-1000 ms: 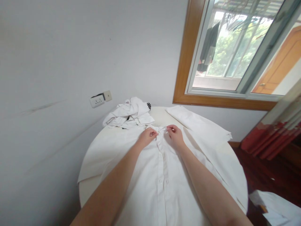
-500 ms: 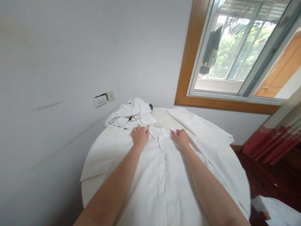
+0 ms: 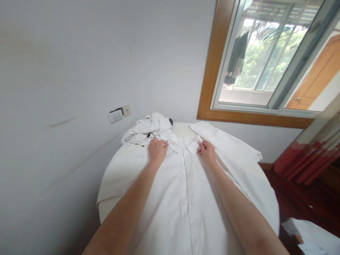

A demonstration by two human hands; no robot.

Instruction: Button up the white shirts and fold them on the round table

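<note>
A white button-up shirt (image 3: 170,205) lies front side up over a round table (image 3: 182,130), its collar pointing at the wall and its sleeves spread to both sides. At the left side of the collar, my left hand (image 3: 158,150) has its fingers closed on the shirt's cloth. My right hand (image 3: 207,151) pinches the shirt by the collar's right side. The button placket runs down the middle between my forearms. Parts of the shirt under my hands and arms are hidden.
A crumpled white garment (image 3: 150,127) with dark striped bits sits at the table's back left. Behind it are a wall socket (image 3: 115,116) and the wall. A wood-framed window (image 3: 249,118) is at the right, with a red and cream curtain (image 3: 294,159). A white item (image 3: 313,233) is low at right.
My right hand has moved slightly right and down. The collar, bunched before, now lies more spread, its points opened outward. My left hand stays at nearly the same spot.
</note>
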